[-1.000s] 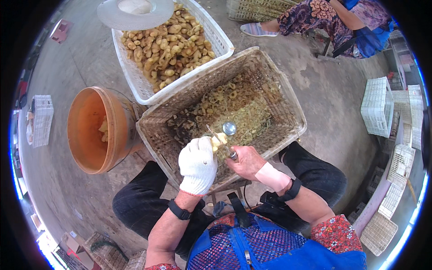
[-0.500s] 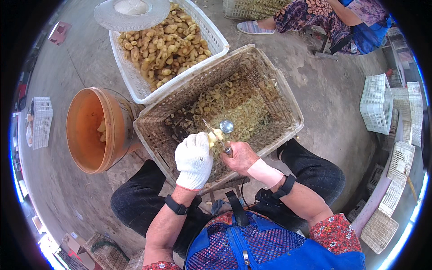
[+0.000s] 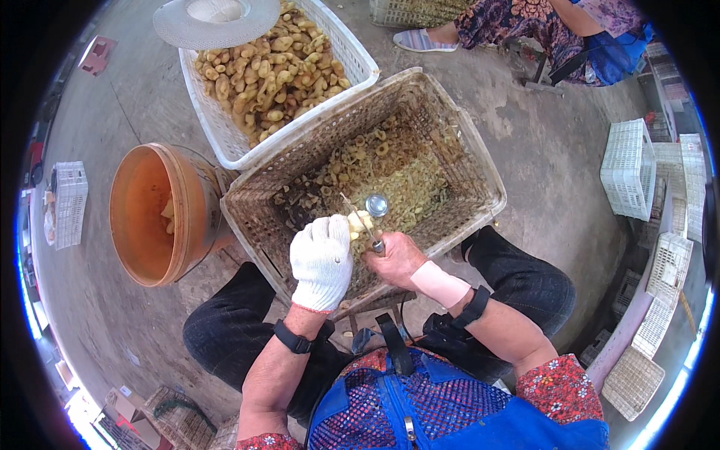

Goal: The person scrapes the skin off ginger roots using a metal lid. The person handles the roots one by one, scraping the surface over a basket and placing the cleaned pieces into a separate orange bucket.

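Note:
My left hand (image 3: 321, 259), in a white knit glove, is closed on a pale yellow peeled root piece (image 3: 360, 222). My right hand (image 3: 397, 261), bare with a pinkish wrap at the wrist, grips the handle of a small thin-bladed knife (image 3: 377, 241). The blade lies against the root piece. Both hands are above the near side of a dirty plastic crate (image 3: 480, 142), whose bottom is covered with peelings and ring-shaped scraps (image 3: 401, 169). A round shiny metal disc (image 3: 377, 205) shows just beyond the knife; its support is hidden.
At the far left, a white crate (image 3: 364, 71) holds knobby yellow-brown roots (image 3: 274, 71), with a pale brimmed hat (image 3: 176, 26) over its corner. An orange bucket (image 3: 124, 217) with pale pieces inside stands left. Another person (image 3: 502, 30) sits at the far right. White crates (image 3: 628, 169) line the right side.
The knife blade has shifted slightly over the root piece, and my hands have moved a little. Both grips stay the same. The whole view has shifted slightly.

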Demonstrator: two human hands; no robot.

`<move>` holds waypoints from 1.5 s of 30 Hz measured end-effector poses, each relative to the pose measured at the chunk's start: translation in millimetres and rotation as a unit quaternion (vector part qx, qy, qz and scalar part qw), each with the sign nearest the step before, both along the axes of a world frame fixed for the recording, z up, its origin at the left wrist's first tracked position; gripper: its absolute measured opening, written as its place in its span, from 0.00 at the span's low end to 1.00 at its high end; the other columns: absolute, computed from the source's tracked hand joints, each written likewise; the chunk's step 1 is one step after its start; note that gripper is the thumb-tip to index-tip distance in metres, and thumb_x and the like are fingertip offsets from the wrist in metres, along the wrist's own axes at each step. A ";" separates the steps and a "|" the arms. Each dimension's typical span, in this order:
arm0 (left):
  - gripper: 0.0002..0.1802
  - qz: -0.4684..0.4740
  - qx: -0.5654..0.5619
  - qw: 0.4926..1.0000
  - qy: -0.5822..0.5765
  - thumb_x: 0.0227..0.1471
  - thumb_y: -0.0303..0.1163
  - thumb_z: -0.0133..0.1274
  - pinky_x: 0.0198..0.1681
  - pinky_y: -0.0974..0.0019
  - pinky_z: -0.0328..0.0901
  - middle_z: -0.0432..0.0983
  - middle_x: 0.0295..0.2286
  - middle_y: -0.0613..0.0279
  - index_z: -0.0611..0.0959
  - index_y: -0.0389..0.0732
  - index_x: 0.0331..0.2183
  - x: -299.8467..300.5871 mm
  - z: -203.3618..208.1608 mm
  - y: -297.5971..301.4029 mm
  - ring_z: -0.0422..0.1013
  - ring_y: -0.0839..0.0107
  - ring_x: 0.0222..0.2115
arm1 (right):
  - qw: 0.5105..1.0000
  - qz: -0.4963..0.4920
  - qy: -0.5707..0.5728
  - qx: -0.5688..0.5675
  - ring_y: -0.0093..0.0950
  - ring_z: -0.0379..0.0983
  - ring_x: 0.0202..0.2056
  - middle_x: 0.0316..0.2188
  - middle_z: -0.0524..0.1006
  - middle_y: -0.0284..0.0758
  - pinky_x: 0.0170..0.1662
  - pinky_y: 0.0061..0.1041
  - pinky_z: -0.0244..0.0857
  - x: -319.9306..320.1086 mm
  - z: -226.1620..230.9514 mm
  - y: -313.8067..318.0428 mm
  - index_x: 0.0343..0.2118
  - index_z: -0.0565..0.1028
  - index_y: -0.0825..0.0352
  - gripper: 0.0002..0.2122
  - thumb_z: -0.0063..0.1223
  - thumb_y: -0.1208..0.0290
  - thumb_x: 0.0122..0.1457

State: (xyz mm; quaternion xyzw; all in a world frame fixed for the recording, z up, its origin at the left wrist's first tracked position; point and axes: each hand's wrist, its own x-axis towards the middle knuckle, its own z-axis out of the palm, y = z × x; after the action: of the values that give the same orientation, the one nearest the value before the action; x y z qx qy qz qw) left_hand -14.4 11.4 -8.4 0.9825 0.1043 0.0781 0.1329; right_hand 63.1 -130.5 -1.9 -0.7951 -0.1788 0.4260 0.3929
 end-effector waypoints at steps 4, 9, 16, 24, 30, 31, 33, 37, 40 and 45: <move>0.12 0.073 -0.189 0.979 -0.009 0.41 0.25 0.55 0.31 0.55 0.67 0.74 0.30 0.51 0.77 0.39 0.34 -2.5 -3.7 -8.4 0.72 0.49 0.29 | 0.974 0.043 -0.208 -0.085 0.50 0.75 0.29 0.21 0.76 0.50 0.34 0.45 0.69 2.4 -30.2 -4.2 0.30 0.72 0.70 0.10 0.54 0.67 0.52; 0.14 0.122 -0.307 0.942 0.068 0.44 0.24 0.55 0.35 0.63 0.67 0.77 0.32 0.52 0.77 0.37 0.37 0.1 -10.7 -8.4 0.75 0.58 0.32 | 0.961 0.037 -0.271 -0.029 0.43 0.75 0.21 0.19 0.76 0.44 0.25 0.41 0.69 4.7 -38.4 -7.3 0.32 0.70 0.69 0.09 0.55 0.70 0.53; 0.20 0.138 -0.482 0.865 0.014 0.45 0.19 0.54 0.37 0.74 0.65 0.74 0.34 0.64 0.74 0.35 0.43 -1.8 -5.5 1.2 0.70 0.77 0.34 | 0.923 -0.225 0.288 0.118 0.21 0.66 0.17 0.16 0.68 0.30 0.21 0.22 0.64 45.0 1.1 -21.1 0.29 0.67 0.64 0.06 0.51 0.72 0.58; 0.17 0.137 -0.532 0.835 0.017 0.45 0.20 0.54 0.37 0.73 0.66 0.73 0.32 0.65 0.73 0.36 0.40 0.7 3.5 4.4 0.71 0.75 0.33 | 0.969 -0.043 0.220 0.102 0.21 0.70 0.21 0.19 0.71 0.30 0.25 0.23 0.65 30.3 16.5 -19.9 0.42 0.66 0.67 0.13 0.49 0.65 0.61; 0.19 0.143 -0.443 0.885 0.018 0.43 0.22 0.57 0.39 0.70 0.66 0.74 0.33 0.61 0.73 0.35 0.40 6.2 14.1 -1.5 0.71 0.74 0.35 | 0.992 0.014 0.034 0.124 0.18 0.64 0.23 0.21 0.72 0.29 0.27 0.24 0.62 4.7 9.3 -12.1 0.40 0.69 0.66 0.11 0.55 0.69 0.58; 0.20 0.138 -0.445 0.885 0.009 0.42 0.23 0.57 0.39 0.70 0.66 0.74 0.33 0.61 0.73 0.35 0.40 6.5 12.3 -1.4 0.70 0.74 0.35 | 0.992 0.018 0.044 0.113 0.18 0.64 0.23 0.21 0.73 0.29 0.27 0.25 0.63 4.1 10.7 -11.2 0.41 0.69 0.66 0.11 0.55 0.69 0.58; 0.19 0.138 -0.470 0.872 0.013 0.43 0.24 0.56 0.39 0.71 0.65 0.73 0.32 0.62 0.73 0.36 0.41 4.6 7.8 0.7 0.69 0.76 0.34 | 0.996 0.040 0.026 0.080 0.19 0.65 0.21 0.18 0.72 0.31 0.26 0.26 0.62 7.1 15.4 -10.6 0.40 0.69 0.65 0.10 0.54 0.71 0.58; 0.18 0.161 -0.482 0.860 0.042 0.43 0.23 0.55 0.37 0.72 0.64 0.73 0.31 0.63 0.73 0.36 0.39 7.5 8.2 1.6 0.68 0.77 0.32 | 0.993 0.037 -0.052 0.102 0.25 0.66 0.18 0.16 0.71 0.36 0.24 0.27 0.61 1.6 9.0 -12.9 0.35 0.68 0.65 0.08 0.55 0.72 0.56; 0.17 0.176 -0.498 0.848 0.047 0.42 0.23 0.55 0.35 0.72 0.64 0.72 0.29 0.64 0.74 0.36 0.38 8.0 7.5 1.0 0.68 0.77 0.30 | 0.991 0.028 -0.071 0.110 0.30 0.67 0.17 0.16 0.70 0.40 0.23 0.29 0.61 3.0 13.5 -12.3 0.33 0.67 0.66 0.08 0.55 0.72 0.55; 0.18 0.147 -0.477 0.863 0.075 0.41 0.22 0.55 0.34 0.72 0.65 0.74 0.28 0.64 0.75 0.35 0.39 7.5 5.9 2.0 0.69 0.78 0.30 | 0.993 0.058 -0.050 0.089 0.35 0.70 0.17 0.15 0.70 0.42 0.23 0.31 0.61 8.2 12.3 -15.6 0.32 0.67 0.66 0.08 0.55 0.72 0.54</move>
State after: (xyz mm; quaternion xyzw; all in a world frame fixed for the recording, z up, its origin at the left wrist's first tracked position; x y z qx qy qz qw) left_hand -6.9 13.4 -2.5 0.7752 0.2817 -0.0370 0.5642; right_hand 71.4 -146.0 10.4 -0.7654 -0.2812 0.3903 0.4274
